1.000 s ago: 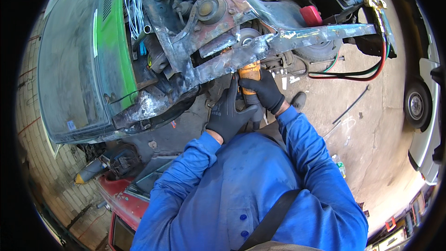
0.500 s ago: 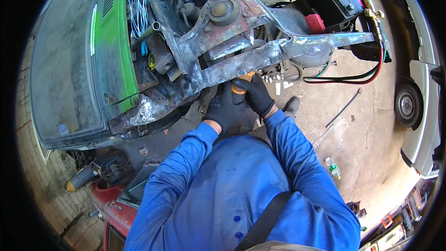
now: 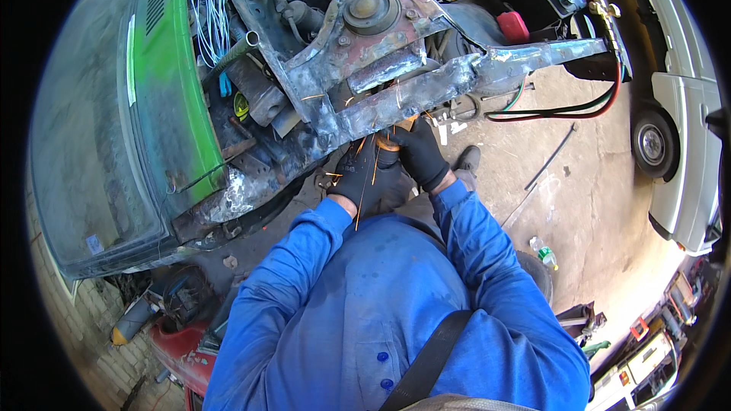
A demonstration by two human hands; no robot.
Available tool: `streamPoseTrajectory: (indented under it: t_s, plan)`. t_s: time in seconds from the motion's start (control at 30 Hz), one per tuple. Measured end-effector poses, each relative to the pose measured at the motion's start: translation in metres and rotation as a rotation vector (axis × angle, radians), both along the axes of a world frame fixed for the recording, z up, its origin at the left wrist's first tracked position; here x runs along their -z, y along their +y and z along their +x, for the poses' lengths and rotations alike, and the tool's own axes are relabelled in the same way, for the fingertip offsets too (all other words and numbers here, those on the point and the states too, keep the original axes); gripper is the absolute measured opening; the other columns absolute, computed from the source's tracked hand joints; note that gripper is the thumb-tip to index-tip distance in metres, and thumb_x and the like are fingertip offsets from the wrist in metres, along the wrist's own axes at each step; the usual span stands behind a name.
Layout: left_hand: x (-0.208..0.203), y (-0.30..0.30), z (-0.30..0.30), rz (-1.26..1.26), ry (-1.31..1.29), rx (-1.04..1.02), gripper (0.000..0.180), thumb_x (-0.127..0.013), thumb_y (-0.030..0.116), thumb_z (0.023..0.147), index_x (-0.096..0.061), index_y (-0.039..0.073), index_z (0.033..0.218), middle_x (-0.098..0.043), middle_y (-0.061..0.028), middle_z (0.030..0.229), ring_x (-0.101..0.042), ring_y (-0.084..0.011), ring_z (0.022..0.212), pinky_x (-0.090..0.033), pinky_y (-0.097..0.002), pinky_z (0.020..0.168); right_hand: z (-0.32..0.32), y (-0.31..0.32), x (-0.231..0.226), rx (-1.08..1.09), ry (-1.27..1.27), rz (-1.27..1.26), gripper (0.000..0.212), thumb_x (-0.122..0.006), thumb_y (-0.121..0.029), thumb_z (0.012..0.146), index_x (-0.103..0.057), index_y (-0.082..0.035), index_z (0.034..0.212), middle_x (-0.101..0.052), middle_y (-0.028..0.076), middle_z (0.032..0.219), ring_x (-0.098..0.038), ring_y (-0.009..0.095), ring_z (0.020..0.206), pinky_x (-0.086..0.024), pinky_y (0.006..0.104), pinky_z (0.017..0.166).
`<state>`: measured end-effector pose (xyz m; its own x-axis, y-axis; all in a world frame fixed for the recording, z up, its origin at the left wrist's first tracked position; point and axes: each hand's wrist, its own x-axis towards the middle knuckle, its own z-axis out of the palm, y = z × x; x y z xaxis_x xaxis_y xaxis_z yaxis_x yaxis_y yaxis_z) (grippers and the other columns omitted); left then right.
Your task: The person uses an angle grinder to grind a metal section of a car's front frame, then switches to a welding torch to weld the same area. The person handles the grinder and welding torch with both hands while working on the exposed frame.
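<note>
Both arms (image 3: 481, 236) forward, left hand (image 3: 368, 176) and right hand (image 3: 421, 157) closed around an orange tool (image 3: 387, 144)

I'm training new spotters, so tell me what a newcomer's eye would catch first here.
Orange sparks streak around the scraped metal rail near the centre. Just below it, the black-gloved right hand has its grip on an orange tool, the left hand close beside. The bright green panel stands out at upper left.

L fisheye head cam looks steeply down over wearer's torso (image 3: 381, 281) toward metal rail (image 3: 415, 97), fairly nr.
</note>
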<state>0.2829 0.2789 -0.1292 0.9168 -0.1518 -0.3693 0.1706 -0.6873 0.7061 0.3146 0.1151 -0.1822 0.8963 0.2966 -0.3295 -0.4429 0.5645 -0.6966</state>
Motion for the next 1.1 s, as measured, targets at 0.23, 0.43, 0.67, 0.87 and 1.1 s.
streamPoseTrajectory:
  t_s: [0.23,0.43,0.67,0.87,1.1]
  plan:
    - [-0.011,-0.009,-0.010,-0.082,-0.005,0.004,0.095,-0.086,0.040,0.086,-0.039,0.008,0.162,-0.055,-0.0338,0.150,-0.062,-0.0556,0.133,-0.054,-0.0578,0.110,-0.013,-0.007,-0.026,0.005,0.044,-0.159,0.041,-0.080,-0.017,0.101,-0.068,0.000,0.137,-0.078,0.008,0.123,-0.076,0.018,0.107,-0.062,0.0343,0.095]
    - [-0.004,-0.014,-0.023,-0.244,0.213,0.007,0.101,-0.090,0.036,0.085,-0.035,0.008,0.164,-0.053,-0.0330,0.153,-0.063,-0.0510,0.136,-0.055,-0.0558,0.112,-0.038,0.006,-0.033,0.138,0.102,-0.291,0.048,-0.083,-0.023,0.100,-0.064,0.000,0.137,-0.076,0.008,0.121,-0.075,0.018,0.103,-0.062,0.0340,0.091]
    - [-0.004,-0.013,-0.018,-0.268,0.475,0.084,0.089,-0.087,0.024,0.088,-0.039,0.005,0.161,-0.068,-0.0228,0.136,-0.070,-0.0402,0.127,-0.057,-0.0491,0.109,-0.060,0.004,-0.045,0.163,0.174,-0.589,0.066,-0.084,-0.027,0.100,-0.050,0.002,0.148,-0.072,0.014,0.128,-0.074,0.021,0.108,-0.062,0.0336,0.091]
    - [0.001,0.016,0.005,-0.730,0.609,0.213,0.085,-0.090,0.021,0.087,-0.049,0.004,0.160,-0.068,-0.0085,0.139,-0.066,-0.0184,0.127,-0.055,-0.0378,0.109,-0.058,-0.027,-0.036,0.079,0.243,-0.012,0.066,-0.077,-0.036,0.107,-0.053,0.000,0.157,-0.070,0.014,0.140,-0.068,0.028,0.130,-0.053,0.0429,0.116]
    - [0.041,0.034,0.024,-0.622,0.465,0.396,0.087,-0.091,0.025,0.086,-0.050,0.003,0.159,-0.069,-0.0124,0.142,-0.068,-0.0228,0.127,-0.055,-0.0410,0.110,-0.042,-0.022,-0.021,0.076,0.091,0.109,0.054,-0.080,-0.027,0.105,-0.061,-0.001,0.148,-0.071,0.012,0.136,-0.070,0.027,0.128,-0.054,0.0449,0.115]
